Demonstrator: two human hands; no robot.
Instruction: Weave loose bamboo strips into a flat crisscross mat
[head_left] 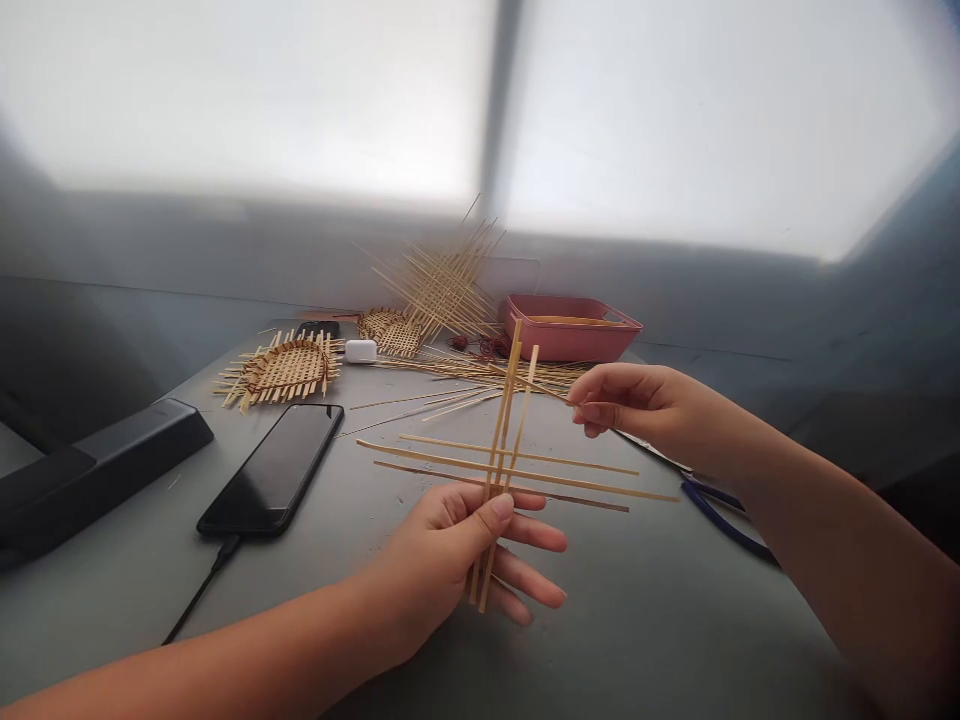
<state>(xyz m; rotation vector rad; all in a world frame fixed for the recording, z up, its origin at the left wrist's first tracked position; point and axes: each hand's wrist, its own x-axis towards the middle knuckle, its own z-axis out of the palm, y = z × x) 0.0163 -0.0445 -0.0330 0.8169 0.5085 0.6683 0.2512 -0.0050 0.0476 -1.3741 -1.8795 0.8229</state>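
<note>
My left hand (465,550) pinches a small lattice of thin bamboo strips (510,470) above the grey table (660,620). Three strips run across and three stand upright, crossing under my thumb. My right hand (637,405) hovers to the upper right, fingers pinched on the end of one thin bamboo strip (536,385) that slants toward the lattice's upright strips.
A black phone (274,470) on a cable lies left of the lattice, with a dark box (90,470) further left. Behind are two small woven bamboo pieces (285,368), a white earbud case (361,351), a larger open lattice (442,285), loose strips (480,372), a pink tray (570,325). Blue-handled pliers (720,510) lie under my right forearm.
</note>
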